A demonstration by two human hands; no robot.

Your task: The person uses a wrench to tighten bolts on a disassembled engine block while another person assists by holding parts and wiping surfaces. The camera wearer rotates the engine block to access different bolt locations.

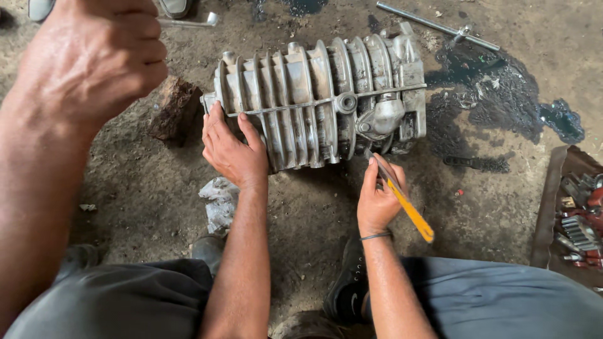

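Ribbed grey engine casing [320, 103] is laid on the dirt floor [144, 194]. It is steadied at its near left corner by the left hand [232, 147], fingers spread flat. A yellow-handled screwdriver [405, 201] is pinched in the right hand [377, 198], tip at the casing's lower edge.

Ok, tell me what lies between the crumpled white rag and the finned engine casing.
In the head view, the left hand lies there, pressed on the finned engine casing above the white rag.
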